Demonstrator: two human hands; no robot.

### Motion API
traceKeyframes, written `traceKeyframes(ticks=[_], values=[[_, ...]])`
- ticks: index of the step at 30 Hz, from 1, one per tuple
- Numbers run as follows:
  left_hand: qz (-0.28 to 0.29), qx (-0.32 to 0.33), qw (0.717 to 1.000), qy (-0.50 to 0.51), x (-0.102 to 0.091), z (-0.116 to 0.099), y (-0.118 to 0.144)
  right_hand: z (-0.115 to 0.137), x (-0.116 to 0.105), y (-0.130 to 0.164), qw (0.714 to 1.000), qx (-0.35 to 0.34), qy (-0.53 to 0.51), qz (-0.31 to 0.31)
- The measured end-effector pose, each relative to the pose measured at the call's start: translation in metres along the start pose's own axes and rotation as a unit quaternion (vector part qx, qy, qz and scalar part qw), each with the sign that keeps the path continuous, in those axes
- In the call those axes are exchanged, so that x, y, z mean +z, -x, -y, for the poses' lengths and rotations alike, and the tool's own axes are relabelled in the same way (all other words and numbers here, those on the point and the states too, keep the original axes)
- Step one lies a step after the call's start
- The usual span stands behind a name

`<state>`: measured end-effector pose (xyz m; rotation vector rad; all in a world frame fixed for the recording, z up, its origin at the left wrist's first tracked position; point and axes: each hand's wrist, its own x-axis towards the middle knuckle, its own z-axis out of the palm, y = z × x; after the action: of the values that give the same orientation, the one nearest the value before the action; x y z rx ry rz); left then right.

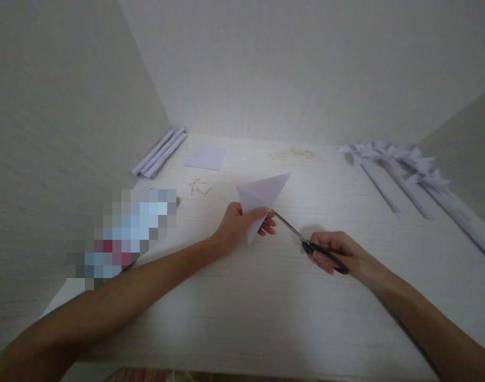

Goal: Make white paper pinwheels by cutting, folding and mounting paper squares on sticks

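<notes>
My left hand pinches a pale lilac sheet folded into a triangle, held just above the white tabletop with its long point up and to the right. My right hand grips black-handled scissors. Their metal blades point up-left and meet the lower edge of the folded triangle beside my left fingers.
Several rolled paper tubes lie at the back left by the wall. A flat lilac square sheet and small paper scraps sit behind my hands. Finished paper pinwheels on rolled sticks lie at the right. A blurred patch covers something at the left.
</notes>
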<state>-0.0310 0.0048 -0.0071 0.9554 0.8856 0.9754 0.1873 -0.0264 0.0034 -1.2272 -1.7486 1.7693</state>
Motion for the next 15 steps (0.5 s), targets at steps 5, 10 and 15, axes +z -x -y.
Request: traceKeyframes(ticks=[5,10,15], values=[[0.007,-0.004,1.000,-0.005,0.0007,-0.0013,0.0011,0.0021,0.0006,0.0001,1.000,-0.002,0.000,-0.003],[0.007,-0.005,1.000,-0.009,0.0006,-0.0012,0.0008,0.0018,0.0004,0.0009,1.000,-0.002,0.007,-0.001],[0.002,-0.006,1.000,-0.016,0.0006,-0.0011,0.0009,0.0013,0.0000,0.0010,1.000,-0.003,0.010,-0.006]])
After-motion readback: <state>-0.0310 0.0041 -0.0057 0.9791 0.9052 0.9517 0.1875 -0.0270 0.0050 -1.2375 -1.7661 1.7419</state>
